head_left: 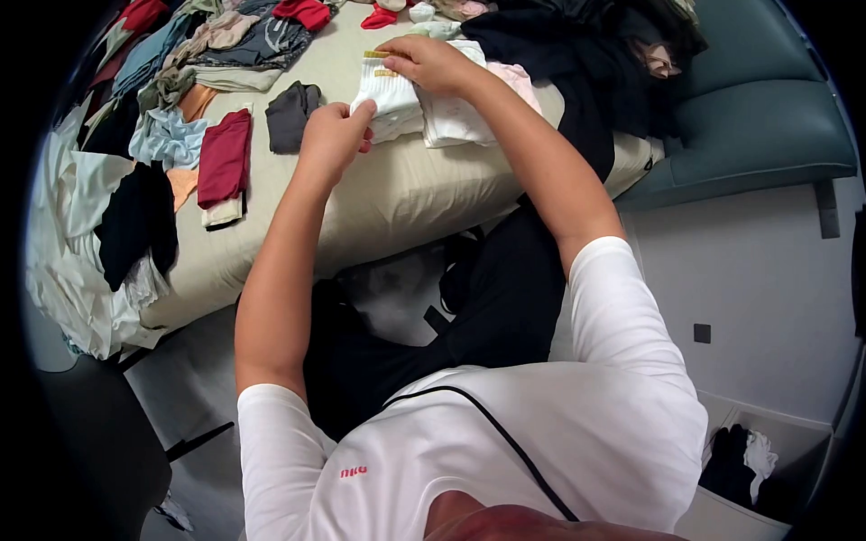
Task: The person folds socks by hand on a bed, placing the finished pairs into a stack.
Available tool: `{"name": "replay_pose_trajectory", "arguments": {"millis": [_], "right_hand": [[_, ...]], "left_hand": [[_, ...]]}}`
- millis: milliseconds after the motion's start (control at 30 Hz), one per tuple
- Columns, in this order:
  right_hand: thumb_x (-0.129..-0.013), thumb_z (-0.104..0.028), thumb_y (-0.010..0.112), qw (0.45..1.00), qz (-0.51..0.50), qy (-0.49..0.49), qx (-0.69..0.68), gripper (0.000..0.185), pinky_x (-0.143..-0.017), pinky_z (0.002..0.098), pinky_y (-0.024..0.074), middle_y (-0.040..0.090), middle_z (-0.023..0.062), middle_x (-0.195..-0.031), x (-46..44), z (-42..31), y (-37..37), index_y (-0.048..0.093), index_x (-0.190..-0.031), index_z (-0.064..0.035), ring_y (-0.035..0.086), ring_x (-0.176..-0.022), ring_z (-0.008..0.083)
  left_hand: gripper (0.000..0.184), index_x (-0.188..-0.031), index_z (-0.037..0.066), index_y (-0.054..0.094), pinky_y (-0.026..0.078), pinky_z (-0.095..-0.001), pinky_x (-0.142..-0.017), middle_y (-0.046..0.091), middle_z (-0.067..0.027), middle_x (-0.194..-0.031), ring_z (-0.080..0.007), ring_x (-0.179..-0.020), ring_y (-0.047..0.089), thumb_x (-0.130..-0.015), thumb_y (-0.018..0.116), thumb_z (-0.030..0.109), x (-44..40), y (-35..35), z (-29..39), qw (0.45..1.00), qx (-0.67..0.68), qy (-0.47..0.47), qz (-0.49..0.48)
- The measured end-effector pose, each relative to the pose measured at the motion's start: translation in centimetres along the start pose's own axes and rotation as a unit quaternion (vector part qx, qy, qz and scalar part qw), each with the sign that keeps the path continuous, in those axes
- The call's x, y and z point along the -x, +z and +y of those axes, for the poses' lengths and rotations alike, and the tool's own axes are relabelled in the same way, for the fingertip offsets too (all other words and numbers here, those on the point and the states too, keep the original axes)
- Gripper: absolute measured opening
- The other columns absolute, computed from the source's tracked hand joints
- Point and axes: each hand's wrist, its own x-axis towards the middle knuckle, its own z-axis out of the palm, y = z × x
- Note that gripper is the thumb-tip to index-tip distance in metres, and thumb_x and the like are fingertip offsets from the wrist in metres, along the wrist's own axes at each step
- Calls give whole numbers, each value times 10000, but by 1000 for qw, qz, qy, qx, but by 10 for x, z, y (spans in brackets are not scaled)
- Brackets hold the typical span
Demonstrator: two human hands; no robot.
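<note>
A white ribbed sock with yellow bands at its cuff is held over the bed's near edge. My left hand pinches its left side between thumb and fingers. At the top, my right hand grips the yellow-banded cuff. Part of the sock lies hidden behind my fingers. Folded white fabric is just right of it, under my right wrist. To the left of my left hand lies a folded dark grey garment.
The beige bed carries a folded red garment, mixed clothes at the back left and a dark pile at the back right. White cloth hangs off its left end. A drawer at lower right holds dark and white fabric.
</note>
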Motion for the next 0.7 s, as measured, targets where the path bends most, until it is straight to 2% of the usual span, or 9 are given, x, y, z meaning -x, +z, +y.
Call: {"name": "replay_pose_trajectory", "arguments": {"millis": [67,233,333,400,433,467,533,567,700], "right_hand": [[-1059,-285,625,999,-25,14,-17,362,-951,416,543,747,171,-1183,-2,-3,-8,699,-1311,-35,707,-1079,331],[-1035,-197,619,998,-36,0,54,343,-949,427,544,741,172,-1192,-9,-6,-4,692,-1340,-57,700,-1085,353],[-994,-167,621,993,-29,0,112,345,-948,456,544,729,240,-1156,-9,-18,2,697,-1287,-1,694,-1065,412],[-959,-160,541,967,-127,115,189,359,-953,489,553,717,302,-1160,-17,-28,6,728,-1197,32,703,-1104,421],[-1014,-276,518,950,-174,67,251,406,-939,513,558,716,310,-1167,-17,-36,5,742,-1129,42,707,-1101,424],[-1014,-276,518,950,-175,69,249,406,-939,513,558,716,310,-1167,-15,-45,7,742,-1129,42,707,-1101,424],[-1056,-360,497,966,-72,166,185,483,-937,521,556,732,272,-1165,-13,-56,14,748,-1111,48,713,-1094,417],[-1065,-431,492,971,-24,86,222,564,-892,531,556,741,274,-996,-12,-45,24,717,-1035,86,717,-974,448],[-1061,-419,500,964,64,19,257,544,-872,521,564,741,264,-991,-15,-18,54,723,-1026,76,718,-953,437]], "left_hand": [[462,-914,-36,726,525,-330,-636,729,-113,-777,-167,-635,690,-1004,654,411,1,2,3,998,-49,32,14],[586,-971,-60,731,557,-475,-811,741,-238,-863,-409,-823,728,-1000,588,507,-3,3,3,976,-205,62,42],[577,-1010,-64,728,542,-512,-867,739,-280,-964,-463,-951,711,-998,584,495,4,11,7,958,-255,82,99],[585,-967,-58,717,533,-505,-825,726,-270,-913,-449,-901,707,-996,593,513,-2,17,-3,956,-258,96,105],[597,-924,-52,707,524,-499,-783,714,-261,-861,-436,-850,702,-994,601,531,-2,20,-4,953,-260,109,112],[597,-924,-52,707,524,-499,-783,714,-261,-861,-436,-850,702,-994,601,531,-2,20,-4,953,-261,108,110],[557,-1026,-54,728,541,-513,-880,738,-286,-996,-456,-972,718,-996,586,484,3,20,6,963,-254,58,69],[557,-1026,-54,728,541,-513,-880,738,-286,-996,-456,-972,718,-996,586,484,1,20,5,963,-254,58,68],[538,-986,-57,727,544,-510,-842,741,-276,-959,-450,-923,717,-987,608,467,-12,17,-8,972,-229,33,43]]}}
